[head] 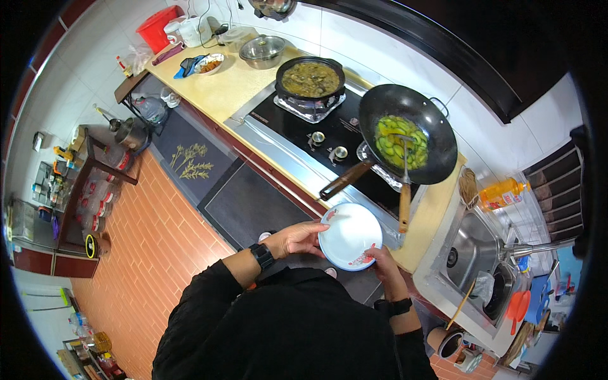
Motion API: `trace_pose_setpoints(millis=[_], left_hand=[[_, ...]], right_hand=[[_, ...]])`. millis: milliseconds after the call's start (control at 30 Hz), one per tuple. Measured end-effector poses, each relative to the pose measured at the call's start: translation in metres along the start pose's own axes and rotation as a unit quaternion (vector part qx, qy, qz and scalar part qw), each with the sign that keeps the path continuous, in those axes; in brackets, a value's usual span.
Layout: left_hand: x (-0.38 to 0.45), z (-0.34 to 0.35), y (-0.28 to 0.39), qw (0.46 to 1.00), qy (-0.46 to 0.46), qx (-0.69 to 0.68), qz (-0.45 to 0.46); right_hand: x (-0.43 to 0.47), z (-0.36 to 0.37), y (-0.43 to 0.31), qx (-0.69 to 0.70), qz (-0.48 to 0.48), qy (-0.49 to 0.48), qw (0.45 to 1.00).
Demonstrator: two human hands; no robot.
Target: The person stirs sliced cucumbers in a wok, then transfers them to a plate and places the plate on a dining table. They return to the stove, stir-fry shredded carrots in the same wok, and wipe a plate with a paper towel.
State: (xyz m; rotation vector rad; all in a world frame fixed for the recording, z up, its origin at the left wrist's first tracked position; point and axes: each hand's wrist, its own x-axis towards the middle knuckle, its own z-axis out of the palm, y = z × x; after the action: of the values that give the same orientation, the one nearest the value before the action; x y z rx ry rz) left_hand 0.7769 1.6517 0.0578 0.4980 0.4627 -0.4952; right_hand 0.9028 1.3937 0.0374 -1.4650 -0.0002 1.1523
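Both my hands grip a white bowl [351,232] with a blue rim and red printed decoration, held in front of my body near the counter's edge. My left hand [301,240] has the rim on one side, thumb over the edge. On the opposite side my right hand [382,261] pinches the rim near the red print. Just beyond the bowl, a black wok [439,156] sits on the gas stove with sliced green vegetables [401,140] in yellowish liquid. A spatula [404,202] with a wooden handle rests in it. The wok's wooden handle [349,178] points toward me.
A black pot [311,59] of stew stands on the other burner. Left along the counter are a lidded steel pot [262,52] and a bowl of food [209,64]. A steel sink [468,247] and an oil bottle [501,194] are at right. A trash bin [444,342] stands below the sink.
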Motion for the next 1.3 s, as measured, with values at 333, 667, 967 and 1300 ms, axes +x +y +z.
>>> trace_pose_setpoints(millis=[333, 667, 967, 1300], left_hand=[[-0.114, -0.132, 0.128, 0.994, 0.044, -0.027, 0.094], [-0.114, -0.118, 0.225, 0.984, 0.069, 0.027, 0.164], [-0.083, -0.047, 0.245, 0.981, 0.037, -0.012, 0.188], [-0.084, -0.042, 0.267, 0.957, 0.127, -0.029, 0.261]], right_hand=[[0.074, 0.153, -0.031, -0.022, -0.048, -0.037, 0.998], [0.118, 0.153, -0.029, -0.147, -0.16, 0.209, 0.954], [0.21, 0.105, -0.072, -0.38, -0.344, 0.31, 0.8], [0.257, 0.106, -0.116, -0.548, -0.344, 0.272, 0.712]])
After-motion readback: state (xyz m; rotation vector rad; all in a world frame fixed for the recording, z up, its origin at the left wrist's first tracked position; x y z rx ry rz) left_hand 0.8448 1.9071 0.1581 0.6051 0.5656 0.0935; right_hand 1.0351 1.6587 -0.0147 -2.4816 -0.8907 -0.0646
